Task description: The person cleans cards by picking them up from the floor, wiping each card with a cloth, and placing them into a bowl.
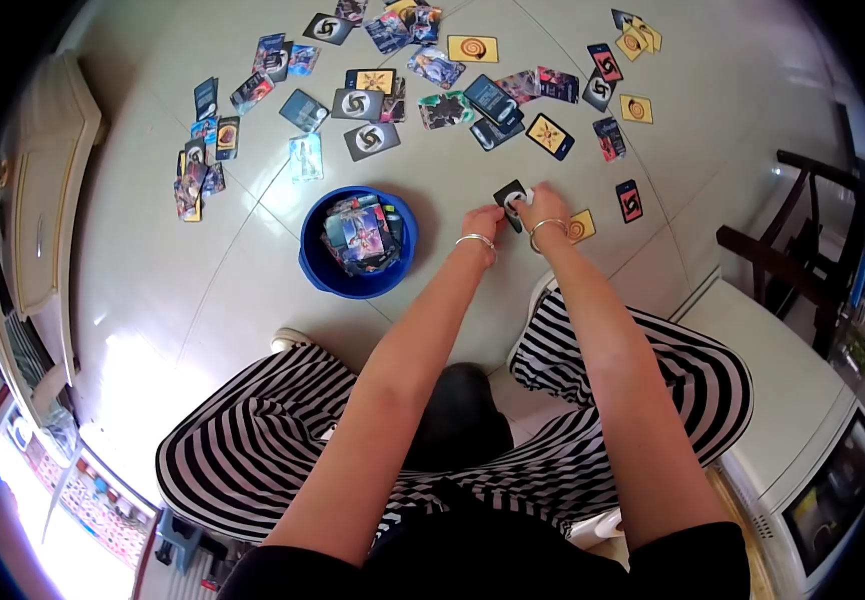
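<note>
A dark trading card [504,191] with a white swirl emblem is between my two hands, just above or on the tiled floor; I cannot tell which. My left hand [483,223] pinches its left edge with closed fingers. From the other side my right hand [544,207] closes on it, covering part of the emblem. Beside my right wrist lies a yellow card [581,226], partly hidden by that hand. To the left of my hands stands a round blue basin [309,262] holding a pile of cards [363,233], mostly picture side up.
Many loose cards lie on the floor ahead, among them a sun-emblem card [550,136] and a red-and-black card [629,201]. A cream cabinet [42,200] stands left. Dark wooden chair parts [797,235] and a white appliance [752,365] are at right.
</note>
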{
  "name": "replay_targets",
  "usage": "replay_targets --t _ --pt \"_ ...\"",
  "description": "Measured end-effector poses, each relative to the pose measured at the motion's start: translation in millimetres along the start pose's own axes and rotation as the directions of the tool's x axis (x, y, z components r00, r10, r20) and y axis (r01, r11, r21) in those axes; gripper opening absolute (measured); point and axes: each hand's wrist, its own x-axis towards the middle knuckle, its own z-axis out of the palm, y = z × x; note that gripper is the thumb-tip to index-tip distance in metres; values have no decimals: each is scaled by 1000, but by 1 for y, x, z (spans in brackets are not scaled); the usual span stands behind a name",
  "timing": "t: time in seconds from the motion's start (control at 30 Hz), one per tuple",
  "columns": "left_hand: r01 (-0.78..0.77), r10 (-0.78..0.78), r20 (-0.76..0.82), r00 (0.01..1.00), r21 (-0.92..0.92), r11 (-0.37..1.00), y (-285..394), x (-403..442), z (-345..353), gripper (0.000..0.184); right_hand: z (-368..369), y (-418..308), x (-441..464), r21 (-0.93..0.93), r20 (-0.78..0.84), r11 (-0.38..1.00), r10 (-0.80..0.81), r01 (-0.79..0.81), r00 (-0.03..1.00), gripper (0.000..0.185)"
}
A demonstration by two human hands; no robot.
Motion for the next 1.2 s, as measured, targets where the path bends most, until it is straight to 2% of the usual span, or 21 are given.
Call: replay_targets --t 0.03,0.1,0.2,0.23,0.3,0.33,0.37,0.43,0.47,0.5,0.57,0.6,0.67,0.8,0.83,0.9,0.93,0.97,1.03,1.1,1.2 --pt "-13 13 3 1000 -17 1000 2 -1 0 24 1 0 1 63 44 998 -6 4 999 39" --pt "-56 67 -60 996 168 984 2 -8 -2 20 1 -2 -3 120 69 992 -38 30 997 36" --pt "-172 171 24 985 138 975 -6 -6 -22 25 -8 -22 -31 270 140 959 -133 91 981 33" --pt "-192 191 18 981 139 972 -5 -18 -28 25 -10 -29 -46 407 184 910 -162 75 969 30" --pt "-298 375 -137 917 391 871 2 -51 -42 25 -18 -40 -76 558 204 828 -210 63 956 27" --pt "-403 520 -136 843 480 779 4 -60 -53 25 -19 -46 -84 653 251 757 -252 28 935 27" --pt "-427 551 -133 824 492 759 9 -69 -61 25 -21 -55 -93 735 292 678 -304 -10 907 28" --pt "-503 539 -116 834 239 831 26 -102 -73 36 -30 -77 -110 806 258 592 -353 1 899 29" --pt "-437 442 -58 895 76 896 36 -121 -78 35 -41 -88 -120 840 155 532 -418 103 895 24" --pt "-463 467 -61 882 79 883 46 -142 -83 35 -49 -97 -131 861 53 467 -475 201 878 19" --pt "-314 368 109 923 -339 887 63 -182 -91 29 -60 -116 -136 839 -32 451 -515 303 856 19" --pt "-249 319 150 936 -360 899 74 -225 -86 32 -67 -121 -137 724 -284 344 -642 599 712 19" --pt "-240 355 196 914 -443 864 79 -260 -96 32 -124 -137 -185 912 -75 279 -606 299 792 17" --pt "-157 399 305 865 -591 791 87 -301 -112 33 -162 -168 -235 917 -98 294 -491 271 865 15" --pt "-123 391 335 857 -604 787 85 -305 -116 33 -151 -170 -238 811 -300 316 -497 492 814 13" --pt "-113 416 340 844 -645 756 83 -313 -121 33 -139 -179 -241 440 -635 337 -538 832 554 11" --pt "-85 433 362 826 -679 729 82 -312 -127 33 -137 -181 -255 444 -583 353 -584 824 565 14" --pt "-56 450 378 809 -712 700 79 -311 -132 33 -132 -177 -269 333 -598 375 -625 865 501 16" --pt "-49 489 365 792 -761 647 75 -313 -139 35 -120 -173 -289 171 -693 243 -660 955 292 19" --pt "-102 468 247 848 -792 602 70 -319 -138 36 -113 -163 -298 157 -672 231 -687 960 275 20" --pt "-44 475 323 819 -790 612 68 -306 -137 35 -117 -158 -284 148 -657 232 -704 962 271 23"
